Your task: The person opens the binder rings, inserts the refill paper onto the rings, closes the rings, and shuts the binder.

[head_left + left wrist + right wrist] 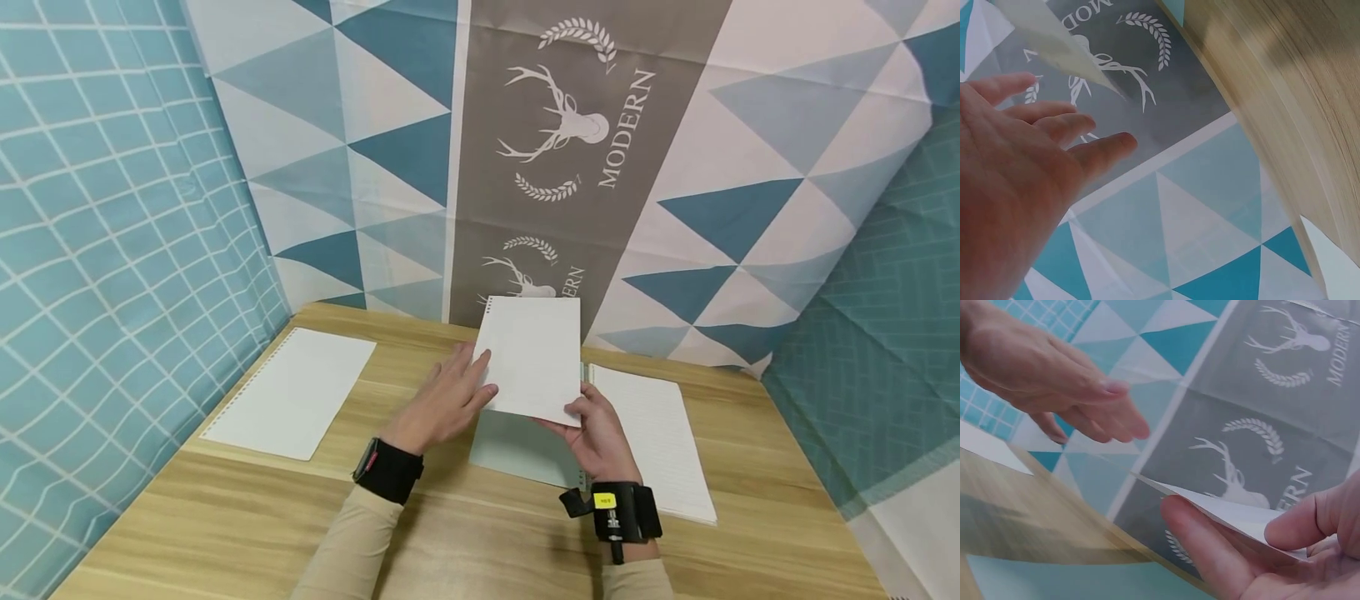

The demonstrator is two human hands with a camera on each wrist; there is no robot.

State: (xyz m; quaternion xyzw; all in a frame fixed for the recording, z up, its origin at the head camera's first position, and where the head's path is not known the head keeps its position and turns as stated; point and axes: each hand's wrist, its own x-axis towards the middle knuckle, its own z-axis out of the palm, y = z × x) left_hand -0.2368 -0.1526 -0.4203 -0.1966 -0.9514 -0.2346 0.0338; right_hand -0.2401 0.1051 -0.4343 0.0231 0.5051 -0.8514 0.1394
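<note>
White loose-leaf paper (529,360), with punched holes at its upper left edge, is held up over the table. My right hand (602,437) pinches its lower right corner, thumb on top and fingers beneath, as the right wrist view shows with the paper (1229,509) seen nearly edge-on. At the paper's left side is my left hand (444,398), its fingers extended; in the right wrist view a gap lies between this left hand (1054,381) and the paper. Below, an open ring notebook shows a grey-green cover (517,448) and a stack of lined pages (660,442).
Another white punched sheet (292,392) lies at the left of the wooden table (247,517). A patterned cloth backdrop (390,167) rises along the table's back edge, and a blue grid cloth (112,208) hangs at the left. Both wrists wear black bands (626,510).
</note>
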